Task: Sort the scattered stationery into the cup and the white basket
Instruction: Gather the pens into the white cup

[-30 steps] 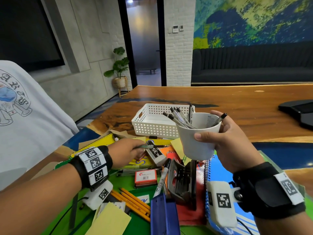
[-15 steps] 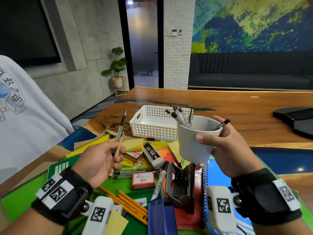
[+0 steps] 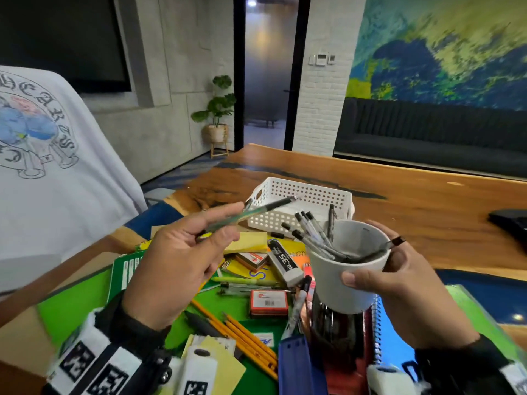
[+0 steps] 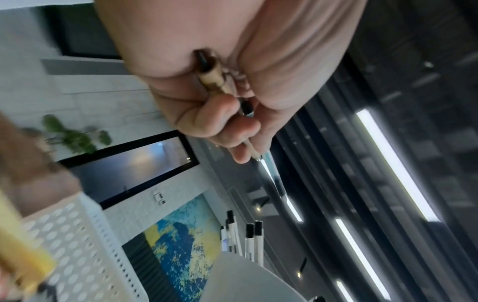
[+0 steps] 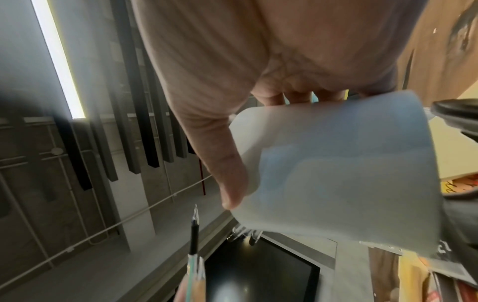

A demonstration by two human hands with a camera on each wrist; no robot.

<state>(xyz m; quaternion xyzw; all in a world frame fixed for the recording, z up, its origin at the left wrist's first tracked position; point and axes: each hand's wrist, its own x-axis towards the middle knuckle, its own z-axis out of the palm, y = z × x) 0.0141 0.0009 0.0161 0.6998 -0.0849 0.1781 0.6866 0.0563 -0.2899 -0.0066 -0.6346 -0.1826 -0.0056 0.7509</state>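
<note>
My left hand [image 3: 219,226] pinches a green pen [image 3: 256,210] and a wooden pencil together, tips pointing up and right over the white basket [image 3: 302,205]. In the left wrist view the pencil [image 4: 210,76] and pen [image 4: 269,171] run through my curled fingers. My right hand [image 3: 368,280] grips the white cup [image 3: 345,280], held above the pile and tilted toward the left hand. Several pens [image 3: 310,232] stand in it. In the right wrist view the cup [image 5: 336,173] fills the frame and the pen tip [image 5: 194,226] sits just left of it.
Below lie yellow pencils [image 3: 245,340], a white eraser [image 3: 285,262], a red box [image 3: 268,302], yellow sticky notes [image 3: 246,246], a black hole punch [image 3: 336,334], a blue item [image 3: 296,366] and notebooks [image 3: 392,334]. A person in a white T-shirt [image 3: 48,172] stands left.
My left hand lifted the pen and pencil off the pile, then swung them from upright to pointing right toward the cup. The cup has tipped toward them.
</note>
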